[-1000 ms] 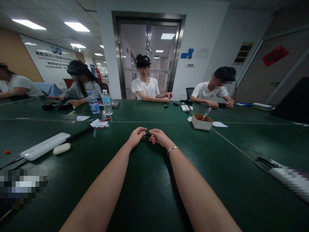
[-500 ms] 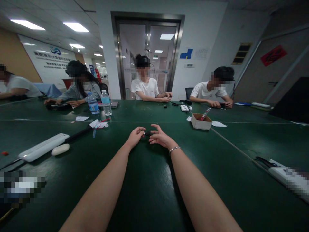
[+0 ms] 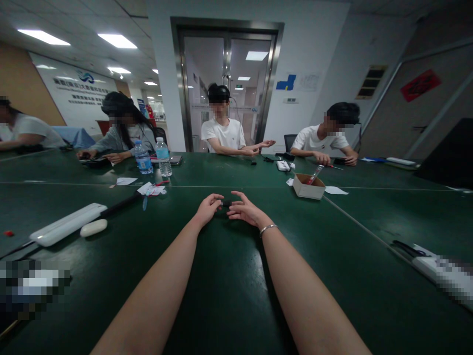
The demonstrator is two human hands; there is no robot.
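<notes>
Small black thing in the left hand, right hand spread

We see the small black thing between the two hands, over the green counter; the thumb and fingers of the left hand pinch its left end; the right hand has its fingers spread and grips nothing, with its tips just beside the other end; we cannot tell if they touch it. The thing is already picked up; it is too small and dark for us to tell if any part has been opened, turned or joined, so we cannot say how much is left.

A thin pale seam runs across the counter just past the hands; the box stands well apart from the right hand, to its right; paper scraps lie past the left hand; the white bar and the white oval thing lie farther left; a person sits at the far edge; we think the hands have good room to move sideways and back toward us.
</notes>
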